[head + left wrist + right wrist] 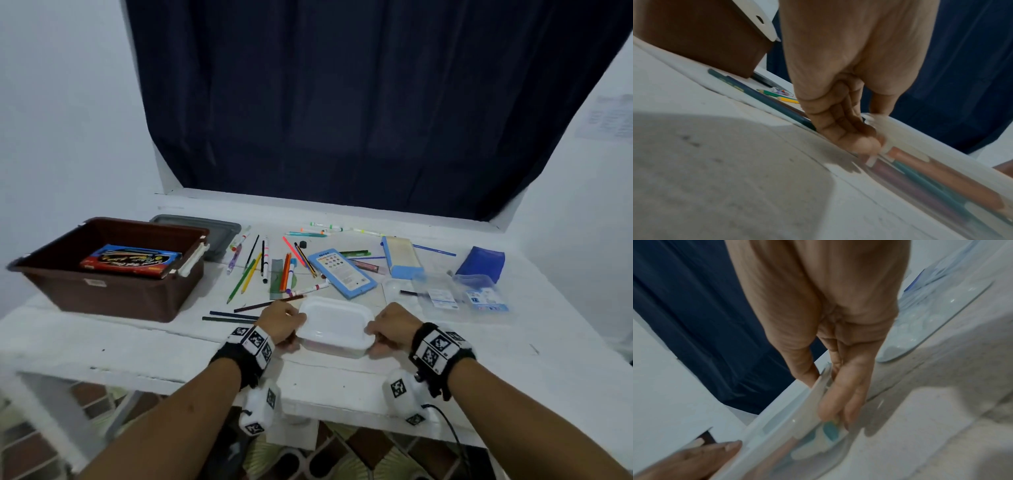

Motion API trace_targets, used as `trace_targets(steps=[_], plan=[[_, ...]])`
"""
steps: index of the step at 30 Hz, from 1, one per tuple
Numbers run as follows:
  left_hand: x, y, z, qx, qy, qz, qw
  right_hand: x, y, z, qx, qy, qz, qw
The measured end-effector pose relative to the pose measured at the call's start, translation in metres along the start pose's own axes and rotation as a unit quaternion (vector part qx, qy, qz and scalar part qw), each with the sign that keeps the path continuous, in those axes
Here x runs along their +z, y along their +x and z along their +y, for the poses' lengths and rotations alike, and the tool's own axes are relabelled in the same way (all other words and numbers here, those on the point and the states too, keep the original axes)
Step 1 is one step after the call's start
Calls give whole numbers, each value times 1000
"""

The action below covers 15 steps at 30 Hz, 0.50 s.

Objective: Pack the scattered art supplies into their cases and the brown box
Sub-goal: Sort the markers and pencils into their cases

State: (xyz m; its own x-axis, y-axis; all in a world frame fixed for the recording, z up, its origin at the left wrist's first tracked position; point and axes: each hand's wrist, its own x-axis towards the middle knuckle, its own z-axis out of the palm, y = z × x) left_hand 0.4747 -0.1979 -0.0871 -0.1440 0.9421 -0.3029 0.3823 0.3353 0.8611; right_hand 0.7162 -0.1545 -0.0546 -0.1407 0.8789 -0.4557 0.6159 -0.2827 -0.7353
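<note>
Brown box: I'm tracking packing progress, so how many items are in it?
1: a red-and-black flat pack lies inside the brown box, toward its right side. Anything beneath it would be hidden.

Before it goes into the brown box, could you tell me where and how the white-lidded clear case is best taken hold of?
Hold the white-lidded case by its two short ends, coming in from the left and right sides, as the left hand and right hand now do: thumbs on the lid edge, fingers under the rim. It lies flat and is longer sideways, so an end grip should keep it level.
</note>
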Motion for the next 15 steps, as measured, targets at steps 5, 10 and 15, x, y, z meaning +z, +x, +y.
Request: trace_targets(steps=[5,10,15], plan=[[-34,-21,-7,22,-62,26,997,12,-1,-23,-63,16,1,998],[-102,-42,-9,45,-121,127,983,40,-5,-80,-98,78,-54,991],[-177,-65,-27,50,-118,208,970,80,-13,-146,-161,123,-81,976]])
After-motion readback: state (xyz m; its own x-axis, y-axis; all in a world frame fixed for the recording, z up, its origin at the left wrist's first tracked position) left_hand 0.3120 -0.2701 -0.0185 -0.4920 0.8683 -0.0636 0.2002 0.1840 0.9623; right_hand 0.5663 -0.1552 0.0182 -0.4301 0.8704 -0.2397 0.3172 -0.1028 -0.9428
